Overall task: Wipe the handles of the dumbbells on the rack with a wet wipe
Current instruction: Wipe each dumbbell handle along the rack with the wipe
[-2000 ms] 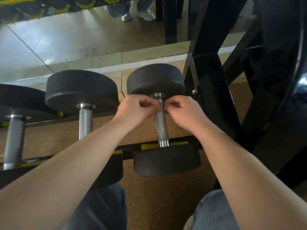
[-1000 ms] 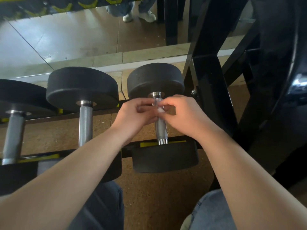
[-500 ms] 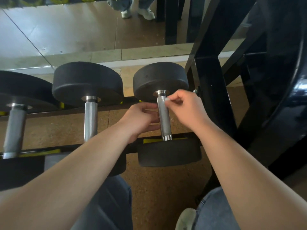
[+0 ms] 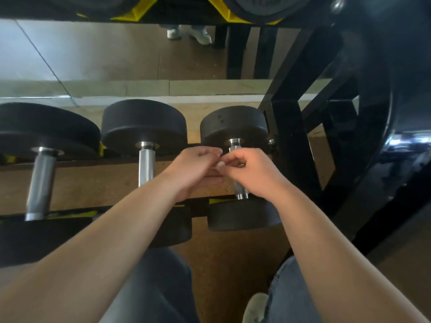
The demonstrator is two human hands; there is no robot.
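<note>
Standing beside right hand (image 4: 253,174): rack upright (image 4: 289,145)

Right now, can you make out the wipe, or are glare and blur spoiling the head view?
Head view: the wet wipe shows only as a small, soft pale scrap at the fingertips of the right hand, beside the left hand; glare streaks the glossy black disc at right; the floor at upper left is washed out; edges bow from the wide lens.

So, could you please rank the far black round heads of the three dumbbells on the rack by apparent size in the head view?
Largest: the left dumbbell's far black round head, though the frame crops it.
Next: the middle dumbbell's far black round head.
Smallest: the right dumbbell's far black round head.
</note>
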